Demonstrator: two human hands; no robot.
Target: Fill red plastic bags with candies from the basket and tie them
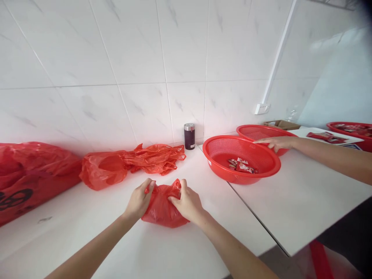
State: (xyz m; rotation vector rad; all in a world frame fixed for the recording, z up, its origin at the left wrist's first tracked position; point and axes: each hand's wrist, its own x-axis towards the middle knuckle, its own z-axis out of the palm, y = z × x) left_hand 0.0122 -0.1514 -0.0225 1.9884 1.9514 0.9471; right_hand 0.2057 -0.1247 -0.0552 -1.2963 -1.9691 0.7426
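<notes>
A bulging red plastic bag point(165, 207) rests on the white table in front of me. My left hand point(140, 199) is closed on the bag's upper left corner. On the other side, my right hand point(187, 201) grips the upper right corner, thumb pressed toward the middle. The bag's contents are hidden by the plastic. Behind it lies a pile of loose red plastic bags point(154, 159), with one puffed-out bag point(103, 170) at its left end.
A red basket point(213, 170) with several small packets point(242, 166) stands right of my hands. A co-worker's hand point(274, 143) touches a second basket point(252, 131) behind. A dark cup point(190, 137) stands by the wall; a large red sack point(43, 174) lies left.
</notes>
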